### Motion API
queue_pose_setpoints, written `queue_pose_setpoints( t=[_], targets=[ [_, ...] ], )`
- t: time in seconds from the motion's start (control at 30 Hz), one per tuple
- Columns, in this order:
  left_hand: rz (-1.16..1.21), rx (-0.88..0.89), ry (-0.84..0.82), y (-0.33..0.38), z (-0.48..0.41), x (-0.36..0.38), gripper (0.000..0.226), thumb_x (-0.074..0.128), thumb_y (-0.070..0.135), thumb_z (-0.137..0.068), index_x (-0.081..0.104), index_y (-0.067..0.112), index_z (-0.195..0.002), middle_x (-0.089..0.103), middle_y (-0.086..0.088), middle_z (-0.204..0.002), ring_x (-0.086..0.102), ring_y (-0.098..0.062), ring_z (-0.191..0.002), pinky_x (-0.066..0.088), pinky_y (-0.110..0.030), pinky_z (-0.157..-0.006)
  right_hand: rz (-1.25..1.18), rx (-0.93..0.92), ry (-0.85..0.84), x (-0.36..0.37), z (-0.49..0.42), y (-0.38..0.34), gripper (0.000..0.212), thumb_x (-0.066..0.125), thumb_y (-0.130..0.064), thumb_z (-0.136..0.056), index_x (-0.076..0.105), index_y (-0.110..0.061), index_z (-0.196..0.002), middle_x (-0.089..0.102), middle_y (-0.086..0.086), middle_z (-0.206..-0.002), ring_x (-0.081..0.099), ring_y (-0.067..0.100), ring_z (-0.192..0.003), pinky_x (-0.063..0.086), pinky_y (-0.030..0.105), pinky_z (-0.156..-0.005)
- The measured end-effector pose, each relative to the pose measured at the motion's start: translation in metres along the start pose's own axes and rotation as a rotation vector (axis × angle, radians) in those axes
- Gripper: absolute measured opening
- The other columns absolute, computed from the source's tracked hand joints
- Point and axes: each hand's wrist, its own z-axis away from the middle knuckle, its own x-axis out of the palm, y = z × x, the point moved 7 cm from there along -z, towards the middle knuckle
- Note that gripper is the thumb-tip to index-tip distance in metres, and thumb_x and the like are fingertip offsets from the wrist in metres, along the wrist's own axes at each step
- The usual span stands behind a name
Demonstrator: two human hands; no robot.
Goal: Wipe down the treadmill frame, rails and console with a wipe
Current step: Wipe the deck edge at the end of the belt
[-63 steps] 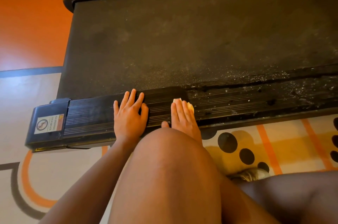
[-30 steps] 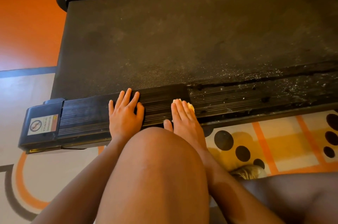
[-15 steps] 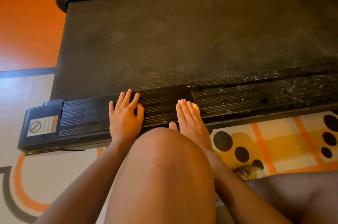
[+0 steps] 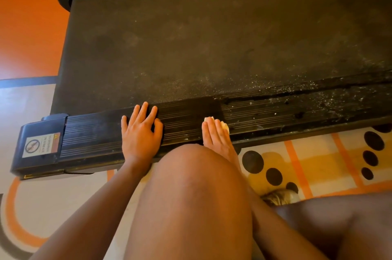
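Note:
The black treadmill lies across the view, its near ribbed side rail (image 4: 182, 120) running left to right below the dusty belt (image 4: 212, 43). My left hand (image 4: 140, 132) rests flat on the rail with fingers spread. My right hand (image 4: 216, 134) presses a pale wipe (image 4: 224, 125) onto the rail with straight fingers; only the wipe's edges show beyond the fingertips. To the right of the wipe the rail (image 4: 307, 109) is speckled with white dust; to the left it looks darker and cleaner. The console is out of view.
A black end cap with a warning sticker (image 4: 41, 146) closes the rail's left end. My bent knee (image 4: 191, 196) fills the lower middle and hides my right wrist. A patterned mat (image 4: 318, 160) with dark dots lies under the treadmill; orange floor (image 4: 27, 30) at left.
My right hand with the wipe has slid slightly to the right along the rail. My left hand has stayed planted. The camera has shifted a little.

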Motion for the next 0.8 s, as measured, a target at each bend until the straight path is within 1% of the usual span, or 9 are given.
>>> queue_pose_setpoints(
  t=[0.07,0.13,0.2,0.3,0.43,0.53,0.6,0.67,0.8],
  targets=[
    [0.002,-0.002,0.006,-0.001,0.0,0.001,0.047,0.036,0.044,-0.108,0.048,0.027,-0.15,0.036,-0.003,-0.161,0.025,-0.026,-0.153,0.011,-0.056,-0.125,0.003,-0.002,-0.032,0.0,-0.003,-0.003,0.085,-0.009,-0.061,-0.087,-0.005,-0.012,-0.157,-0.003,0.01,-0.17,-0.011,0.026,-0.154,-0.016,0.038,-0.12],
    [-0.004,-0.01,0.012,-0.001,0.0,0.001,0.046,0.037,0.042,-0.107,0.048,0.027,-0.15,0.036,-0.003,-0.161,0.024,-0.025,-0.153,0.011,-0.055,-0.125,0.007,-0.003,-0.019,-0.003,-0.003,-0.005,0.079,-0.018,-0.061,-0.085,-0.021,-0.018,-0.151,-0.017,0.005,-0.169,-0.028,0.019,-0.147,-0.029,0.032,-0.112],
    [-0.005,-0.014,0.009,-0.002,0.0,0.002,0.047,0.037,0.043,-0.107,0.048,0.027,-0.15,0.036,-0.003,-0.161,0.024,-0.025,-0.153,0.011,-0.055,-0.125,0.02,0.011,-0.004,-0.01,-0.008,-0.003,0.07,-0.004,-0.06,-0.1,-0.019,-0.018,-0.155,-0.017,0.004,-0.169,-0.027,0.019,-0.15,-0.028,0.033,-0.114],
    [-0.007,-0.013,0.005,-0.001,-0.001,0.001,0.047,0.036,0.044,-0.107,0.048,0.027,-0.15,0.036,-0.003,-0.161,0.025,-0.025,-0.153,0.011,-0.056,-0.125,-0.044,0.043,-0.015,-0.03,-0.041,-0.002,0.068,0.017,-0.051,-0.109,-0.004,-0.015,-0.163,-0.009,0.005,-0.171,-0.012,0.021,-0.157,-0.009,0.039,-0.127],
    [-0.006,-0.018,0.009,0.0,0.0,0.001,0.047,0.037,0.044,-0.107,0.049,0.027,-0.15,0.036,-0.003,-0.161,0.025,-0.025,-0.153,0.012,-0.056,-0.125,-0.135,0.011,-0.144,-0.049,-0.076,0.006,0.065,0.017,-0.047,-0.111,0.0,-0.015,-0.164,-0.007,0.004,-0.172,-0.01,0.02,-0.158,-0.005,0.039,-0.126],
    [0.004,-0.015,0.015,-0.001,0.0,0.0,0.052,0.031,0.048,-0.106,0.049,0.027,-0.149,0.037,-0.002,-0.161,0.026,-0.025,-0.153,0.012,-0.056,-0.125,-0.183,-0.038,-0.117,-0.042,-0.039,0.011,0.068,0.014,-0.053,-0.108,-0.001,-0.017,-0.164,-0.009,0.0,-0.172,-0.012,0.016,-0.157,-0.004,0.037,-0.126],
    [0.006,-0.025,0.025,-0.001,0.0,-0.001,0.055,0.028,0.05,-0.104,0.051,0.027,-0.148,0.038,-0.003,-0.16,0.027,-0.026,-0.152,0.012,-0.056,-0.125,-0.111,-0.037,-0.081,-0.03,-0.01,0.012,0.083,-0.002,-0.065,-0.095,-0.001,-0.017,-0.164,-0.008,0.001,-0.172,-0.012,0.017,-0.157,-0.004,0.038,-0.128],
    [-0.002,-0.016,0.024,0.001,0.0,-0.001,0.056,0.028,0.05,-0.103,0.052,0.026,-0.147,0.039,-0.004,-0.159,0.029,-0.027,-0.151,0.013,-0.056,-0.124,-0.054,-0.017,-0.099,-0.02,-0.002,0.01,0.091,-0.011,-0.065,-0.088,-0.001,-0.016,-0.164,-0.008,0.003,-0.172,-0.012,0.019,-0.157,-0.005,0.038,-0.128],
    [-0.012,-0.025,-0.003,0.002,-0.001,-0.003,0.059,0.026,0.051,-0.102,0.05,0.025,-0.149,0.037,-0.004,-0.161,0.027,-0.027,-0.152,0.01,-0.054,-0.124,-0.072,0.04,-0.031,-0.039,-0.049,0.009,0.068,0.013,-0.052,-0.108,0.001,-0.016,-0.164,-0.006,0.004,-0.172,-0.009,0.02,-0.158,-0.008,0.036,-0.124]
  ],
)
